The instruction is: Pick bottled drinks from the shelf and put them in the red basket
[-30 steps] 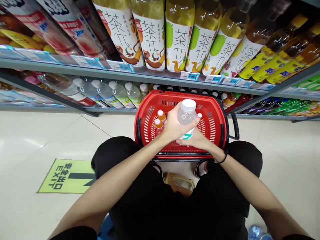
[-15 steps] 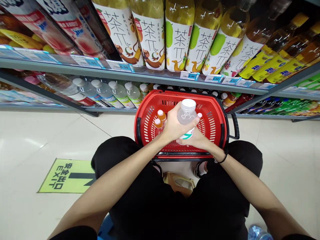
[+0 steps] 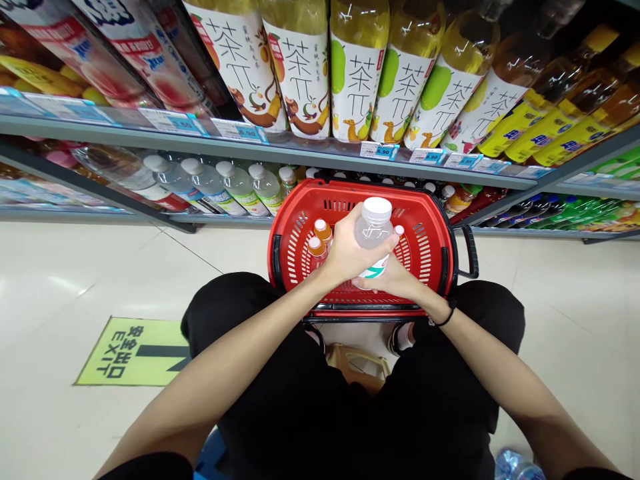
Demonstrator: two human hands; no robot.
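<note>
A: Where is the white-capped clear bottle [image 3: 373,232] held?
B: Above the red basket [image 3: 435,220], near its middle. Left hand [image 3: 347,252] is wrapped around the body; right hand [image 3: 395,279] is cupped under the base.
A: Handling?
B: Judged full, fairly heavy, smooth plastic, slippery; best gripped mid-body and supported beneath.

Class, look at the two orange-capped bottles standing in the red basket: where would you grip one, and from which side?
Grip an orange-capped bottle at its neck from above: both stand upright against the red basket wall, so only caps are exposed.
</note>
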